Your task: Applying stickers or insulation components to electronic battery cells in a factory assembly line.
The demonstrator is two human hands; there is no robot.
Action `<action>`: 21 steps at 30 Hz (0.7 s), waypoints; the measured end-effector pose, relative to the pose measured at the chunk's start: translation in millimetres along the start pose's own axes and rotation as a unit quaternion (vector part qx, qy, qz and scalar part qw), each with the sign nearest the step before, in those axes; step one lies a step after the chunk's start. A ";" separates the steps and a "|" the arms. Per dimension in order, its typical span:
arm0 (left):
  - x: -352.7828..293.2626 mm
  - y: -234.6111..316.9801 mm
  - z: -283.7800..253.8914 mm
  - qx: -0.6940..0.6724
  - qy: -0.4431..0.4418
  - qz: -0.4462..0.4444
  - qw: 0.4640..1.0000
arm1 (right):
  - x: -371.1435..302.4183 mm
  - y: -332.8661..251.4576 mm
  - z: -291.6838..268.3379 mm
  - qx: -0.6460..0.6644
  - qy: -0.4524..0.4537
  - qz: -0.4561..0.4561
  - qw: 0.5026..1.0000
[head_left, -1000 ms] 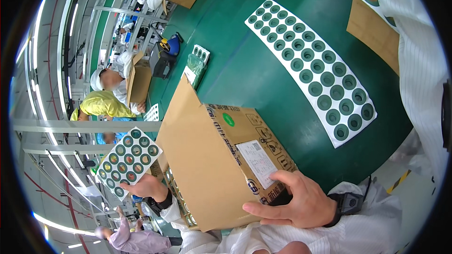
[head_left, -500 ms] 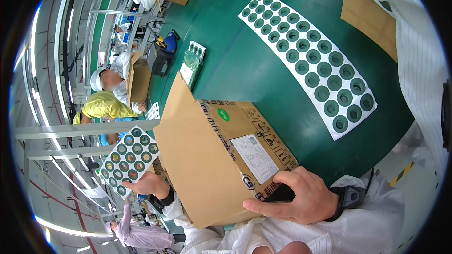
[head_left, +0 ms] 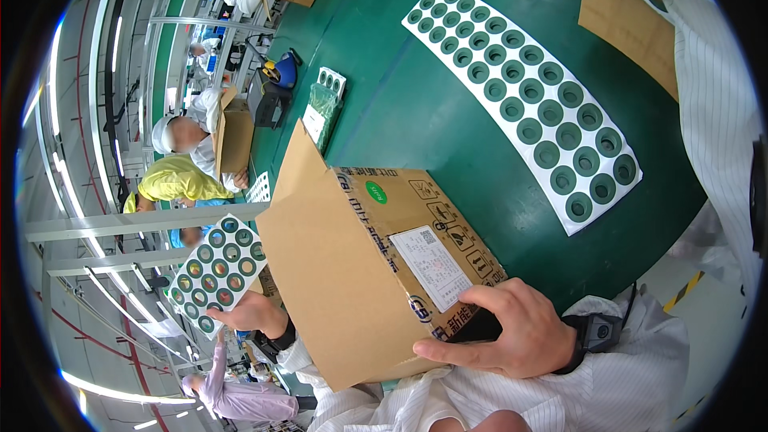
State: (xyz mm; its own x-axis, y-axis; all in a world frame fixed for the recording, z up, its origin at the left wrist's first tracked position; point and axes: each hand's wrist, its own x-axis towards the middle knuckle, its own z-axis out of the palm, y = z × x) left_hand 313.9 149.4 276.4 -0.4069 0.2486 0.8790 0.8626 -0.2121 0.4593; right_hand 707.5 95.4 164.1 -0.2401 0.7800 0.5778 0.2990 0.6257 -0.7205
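Observation:
My left hand (head_left: 250,314), on the left beyond the box's open flap, pinches a white sheet of green rings (head_left: 214,276) by its lower corner. The sheet is held up off the table, and its ring centres are see-through. In front of me stands a tilted brown cardboard box (head_left: 400,224) with a white label and a green round sticker; its raised flaps hide the inside. My right hand (head_left: 516,332) grips the box's near right edge, thumb apart from the fingers. Its fingertips touch the side by the label.
A long white sheet of green rings (head_left: 528,90) lies on the green table (head_left: 376,112). Past the box is a green wrapped pack (head_left: 322,112). A cardboard piece (head_left: 628,28) lies at the far right. Co-workers, one with a cardboard box (head_left: 234,140), are at the left.
The box has shifted very slightly left in the picture. Both hands keep their hold, and the ring sheet in my left hand stays nearly still.

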 end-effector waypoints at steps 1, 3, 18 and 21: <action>1.2 -2.4 -1.0 0.000 0.000 0.000 1.000 | 0.3 0.2 -0.2 -0.004 0.002 -0.001 1.000; 4.3 -4.3 -2.4 -0.063 0.003 -0.030 0.998 | 0.3 0.6 -0.7 -0.007 0.003 -0.004 1.000; 6.4 -3.4 -3.4 -0.286 0.019 -0.088 0.954 | 3.0 4.6 1.6 -0.011 0.036 -0.036 0.999; -0.6 2.9 1.8 0.003 0.025 0.004 1.000 | 2.8 4.9 2.4 -0.009 0.034 -0.036 0.999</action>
State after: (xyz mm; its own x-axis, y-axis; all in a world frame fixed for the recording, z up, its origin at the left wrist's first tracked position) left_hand 317.2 150.3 277.0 -0.4138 0.1994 0.8883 0.8677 -0.2089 0.4511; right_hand 706.1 100.6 161.2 -0.1978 0.7313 0.6527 0.2995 0.6792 -0.6701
